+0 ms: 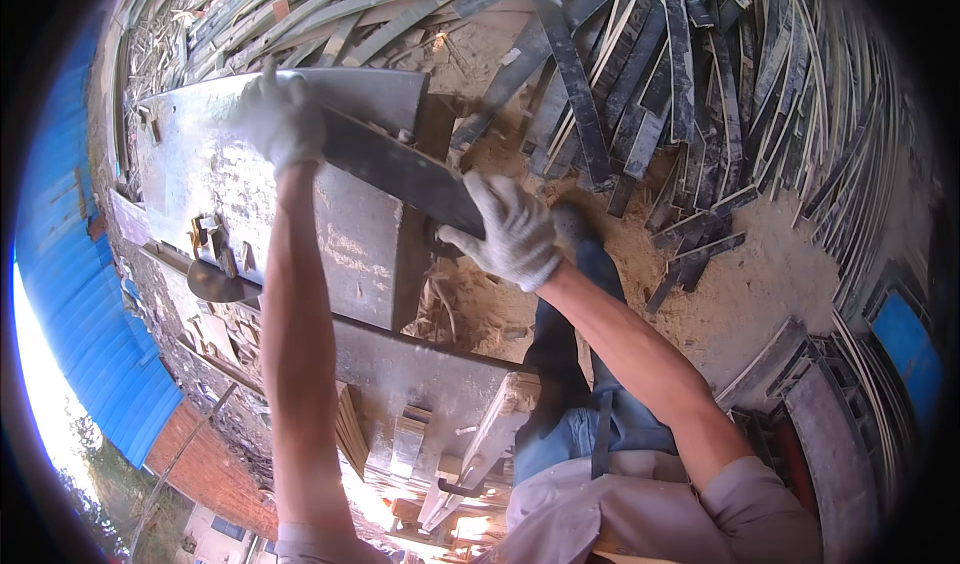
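Observation:
A dark wooden board (405,172) is held slantwise above the metal worktable, its far end at left and its near end at right. My right hand (508,232), in a whitish work glove, is closed round the near end, with the thumb beneath. At the far end is my gloved left hand (283,119), closed on the board; its fingers are partly smeared by motion. The worn grey metal tabletop (355,254) lies under the board and my left forearm. A dark round disc (215,282), resembling a saw blade, stands at the table's left part.
Dark-coated wooden strips (660,74) lie heaped at the far right. Long thin strips (330,9) are piled behind the table. Sawdust (480,309) covers ground by my legs. Wood offcuts (410,434) and a pale wooden bar (485,449) lie near my body. Blue corrugated sheeting (85,314) stands left.

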`<state>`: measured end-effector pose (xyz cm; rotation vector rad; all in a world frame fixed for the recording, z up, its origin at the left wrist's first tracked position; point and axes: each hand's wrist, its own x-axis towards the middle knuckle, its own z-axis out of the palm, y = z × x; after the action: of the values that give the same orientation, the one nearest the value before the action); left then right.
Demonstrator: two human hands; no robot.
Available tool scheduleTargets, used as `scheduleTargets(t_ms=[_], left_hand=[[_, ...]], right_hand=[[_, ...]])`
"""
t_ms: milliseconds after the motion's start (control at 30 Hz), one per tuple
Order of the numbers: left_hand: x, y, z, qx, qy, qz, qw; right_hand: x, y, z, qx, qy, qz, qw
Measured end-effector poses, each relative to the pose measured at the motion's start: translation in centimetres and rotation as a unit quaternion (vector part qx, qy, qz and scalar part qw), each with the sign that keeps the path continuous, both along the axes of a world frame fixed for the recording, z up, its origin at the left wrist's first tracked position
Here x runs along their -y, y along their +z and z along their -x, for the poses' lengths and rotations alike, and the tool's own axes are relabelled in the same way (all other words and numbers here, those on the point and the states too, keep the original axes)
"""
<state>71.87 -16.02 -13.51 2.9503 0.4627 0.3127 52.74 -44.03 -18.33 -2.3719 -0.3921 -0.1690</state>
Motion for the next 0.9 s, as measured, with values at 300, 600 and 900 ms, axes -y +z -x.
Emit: scheduleTargets(t_ms=[300,600,900], left_hand=[[-4.3,4.3,-2.3,0.043,0.026,-0.073,0.996],[13.5,9.1,17.8,0.125,0.047,0.624,0.770],[21.9,20.8,25.1,0.129,0.134,0.544,0.818]], right_hand=[[-4.4,0.6,-4.9,0.086,0.025,-0.061,0.994],[4.8,12.7,-1.4,-0.539,0.008,-0.724,0.431],[9.3,23.3,5.1,-0.654,0.116,-0.628,0.405]])
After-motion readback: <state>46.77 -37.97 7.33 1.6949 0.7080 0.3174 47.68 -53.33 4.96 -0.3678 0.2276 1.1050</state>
